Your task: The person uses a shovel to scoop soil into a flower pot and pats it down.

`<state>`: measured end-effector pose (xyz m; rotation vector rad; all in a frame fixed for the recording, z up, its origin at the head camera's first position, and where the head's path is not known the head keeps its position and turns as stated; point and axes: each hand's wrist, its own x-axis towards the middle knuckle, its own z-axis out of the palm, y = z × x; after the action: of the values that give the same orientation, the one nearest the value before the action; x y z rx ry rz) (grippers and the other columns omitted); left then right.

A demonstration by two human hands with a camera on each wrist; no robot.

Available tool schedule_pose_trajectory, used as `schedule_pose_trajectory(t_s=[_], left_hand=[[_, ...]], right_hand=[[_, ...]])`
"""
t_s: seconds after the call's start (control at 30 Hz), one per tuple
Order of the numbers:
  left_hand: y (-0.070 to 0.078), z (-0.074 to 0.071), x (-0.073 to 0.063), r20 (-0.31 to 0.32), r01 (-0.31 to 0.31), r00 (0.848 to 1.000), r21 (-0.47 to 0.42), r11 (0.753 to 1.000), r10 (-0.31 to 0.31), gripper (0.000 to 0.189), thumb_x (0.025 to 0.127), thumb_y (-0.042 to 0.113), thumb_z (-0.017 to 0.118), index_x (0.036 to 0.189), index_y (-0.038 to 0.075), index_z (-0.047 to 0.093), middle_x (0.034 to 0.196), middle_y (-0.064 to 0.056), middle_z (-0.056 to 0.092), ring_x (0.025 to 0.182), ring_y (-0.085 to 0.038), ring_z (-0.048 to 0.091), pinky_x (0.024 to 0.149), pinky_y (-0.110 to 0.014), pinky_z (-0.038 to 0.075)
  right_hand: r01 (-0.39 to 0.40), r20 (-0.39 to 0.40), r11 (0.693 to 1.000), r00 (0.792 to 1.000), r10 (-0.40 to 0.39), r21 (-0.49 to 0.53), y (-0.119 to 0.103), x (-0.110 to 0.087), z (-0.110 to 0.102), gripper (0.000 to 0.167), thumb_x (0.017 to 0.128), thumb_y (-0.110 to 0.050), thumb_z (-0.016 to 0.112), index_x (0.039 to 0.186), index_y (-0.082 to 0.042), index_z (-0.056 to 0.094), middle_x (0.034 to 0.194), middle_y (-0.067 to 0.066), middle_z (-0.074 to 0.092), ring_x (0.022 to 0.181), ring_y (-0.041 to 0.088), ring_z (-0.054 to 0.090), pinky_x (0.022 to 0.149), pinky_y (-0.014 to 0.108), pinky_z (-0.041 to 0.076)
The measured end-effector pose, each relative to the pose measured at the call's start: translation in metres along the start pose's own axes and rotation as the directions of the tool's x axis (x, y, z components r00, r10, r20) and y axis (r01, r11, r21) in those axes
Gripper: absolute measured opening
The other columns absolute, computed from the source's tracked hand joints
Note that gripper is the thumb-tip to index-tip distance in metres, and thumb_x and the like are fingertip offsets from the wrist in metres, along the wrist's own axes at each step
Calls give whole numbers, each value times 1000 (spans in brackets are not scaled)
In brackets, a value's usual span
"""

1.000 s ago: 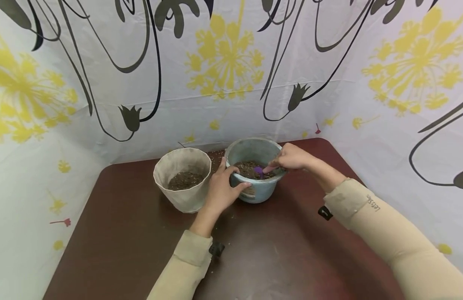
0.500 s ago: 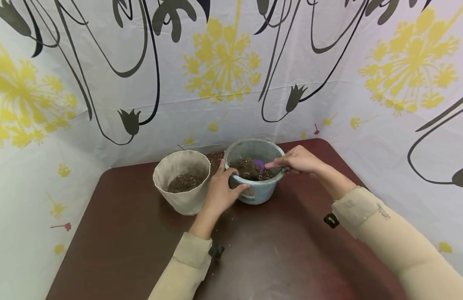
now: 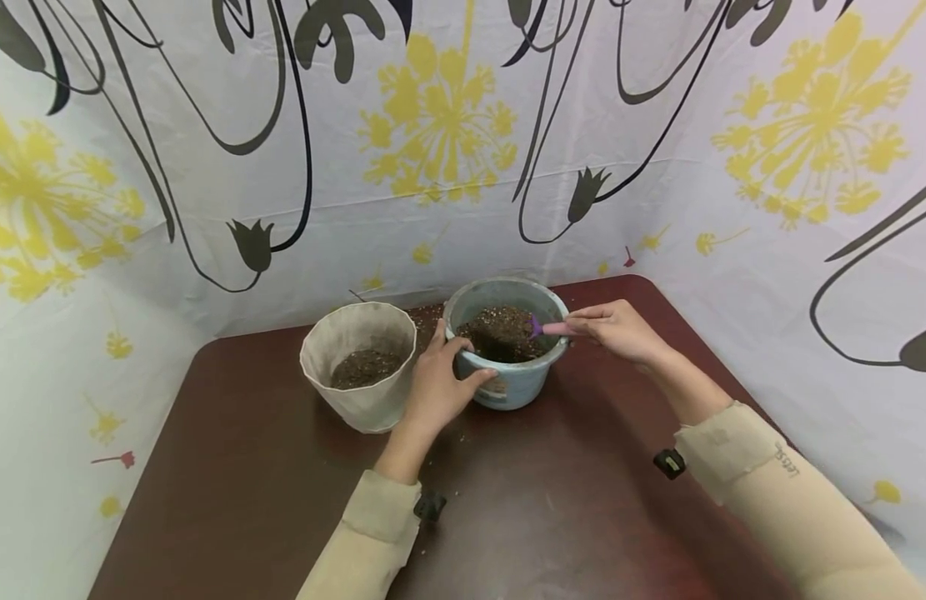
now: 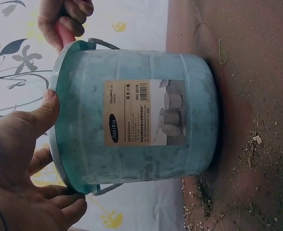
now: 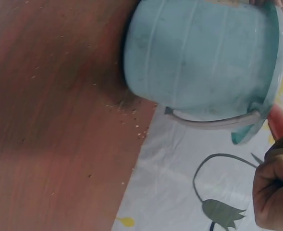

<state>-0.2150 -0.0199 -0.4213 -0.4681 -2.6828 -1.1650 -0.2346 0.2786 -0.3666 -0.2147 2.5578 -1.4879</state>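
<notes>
We see 2 bare hands working at 1 light-blue plastic bucket point(image 3: 524, 387), which stands upright toward the back of the dark red-brown table point(image 3: 538, 508). Left hand point(image 3: 440, 379): it grips the bucket's near-left rim, thumb against the outside, other fingers spread along and over the edge. Right hand point(image 3: 620, 332): fingers curled, pinching the pink handle of a small garden tool point(image 3: 556, 329) at the right rim. The tool slants into the bucket; its purple head meets the dark potting soil point(image 3: 502, 333) and is mostly covered, so we can't tell trowel from fork.

Just left of the bucket, near the left hand, we have 1 off-white faceted plant pot point(image 3: 368, 410), upright, with more soil point(image 3: 365, 368) low inside it. The left wrist view gives us a brown paper label point(image 4: 145, 112) on the bucket, reading JiaLiXin and NO.2018. On the bucket's side, a grey carry handle point(image 5: 208, 123) hangs down. Soil crumbs point(image 4: 249, 192) dot the tabletop. Behind: white cloth point(image 3: 342, 175) printed with yellow and dark flowers. Both forearms wear beige sleeves point(image 3: 383, 508).
</notes>
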Motion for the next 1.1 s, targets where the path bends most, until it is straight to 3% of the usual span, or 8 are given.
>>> schedule_pose_trajectory(t_s=[0.07, 0.1, 0.47, 0.57, 0.63, 0.7, 0.8, 1.1], left_hand=[[0, 0, 0, -3, -2, 1000, 10, 1000, 2, 47, 82, 47, 82, 111, 13, 67, 162, -22, 26, 133, -51, 46, 104, -58, 44], [0, 0, 0, -4, -3, 1000, 15, 1000, 3, 48, 82, 48, 82, 112, 13, 68, 162, -22, 26, 133, -51, 47, 104, -58, 44], [-1, -3, -3, 11, 16, 1000, 4, 1000, -16, 48, 83, 47, 82, 113, 13, 68, 163, -21, 24, 137, -49, 43, 105, -58, 43], [-1, -2, -3, 17, 22, 1000, 13, 1000, -22, 48, 83, 48, 81, 113, 13, 68, 164, -20, 23, 137, -49, 44, 105, -57, 44], [-1, -2, -3, 20, 21, 1000, 16, 1000, -21, 48, 83, 49, 81, 114, 13, 68, 164, -20, 23, 136, -49, 44, 105, -57, 43], [0, -1, -3, 25, 21, 999, 16, 1000, -21, 48, 84, 49, 80, 114, 14, 68, 164, -19, 23, 136, -49, 44, 105, -58, 44], [1, 1, -2, 25, 26, 999, 12, 1000, -26, 48, 84, 49, 80, 114, 15, 67, 165, -18, 22, 136, -50, 44, 105, -58, 44], [0, 2, -3, 6, 17, 1000, 1, 1000, -17, 44, 84, 48, 80, 111, 16, 66, 164, -20, 24, 135, -50, 44, 103, -59, 44]], right_hand=[[12, -8, 1000, 1000, -12, -8, 0, -1, 1, 42, 104, -28, 60, 135, -1, 64, 113, 4, 74, 109, 3, 67, 91, 35, 56], [14, -18, 1000, 1000, -14, -14, -1, -2, 2, 41, 103, -28, 60, 134, -1, 64, 112, 4, 75, 110, 5, 67, 92, 36, 56], [3, -85, 999, 996, 0, 35, 1, -3, 14, 37, 104, -23, 59, 130, 2, 66, 110, 2, 75, 107, 0, 65, 88, 25, 54], [-11, -95, 998, 995, 16, 56, 3, -4, 14, 39, 103, -24, 61, 131, 2, 65, 110, 0, 75, 78, -3, 59, 78, 21, 51], [-20, -98, 997, 995, 27, 74, 3, -5, 14, 40, 103, -25, 61, 132, 2, 65, 109, -1, 75, 60, 0, 44, 64, 19, 46], [-29, -107, 995, 993, 40, 97, 4, -6, 13, 41, 102, -25, 63, 132, 3, 65, 108, -2, 75, 52, 5, 28, 53, 21, 38], [-34, -109, 993, 993, 46, 109, 5, -8, 12, 43, 102, -26, 64, 132, 4, 64, 107, -3, 75, 48, 5, 23, 48, 25, 32], [-28, -120, 994, 992, 40, 102, 4, -7, 11, 41, 101, -24, 65, 129, 6, 65, 102, -4, 76, 47, 4, 25, 45, 23, 30]])
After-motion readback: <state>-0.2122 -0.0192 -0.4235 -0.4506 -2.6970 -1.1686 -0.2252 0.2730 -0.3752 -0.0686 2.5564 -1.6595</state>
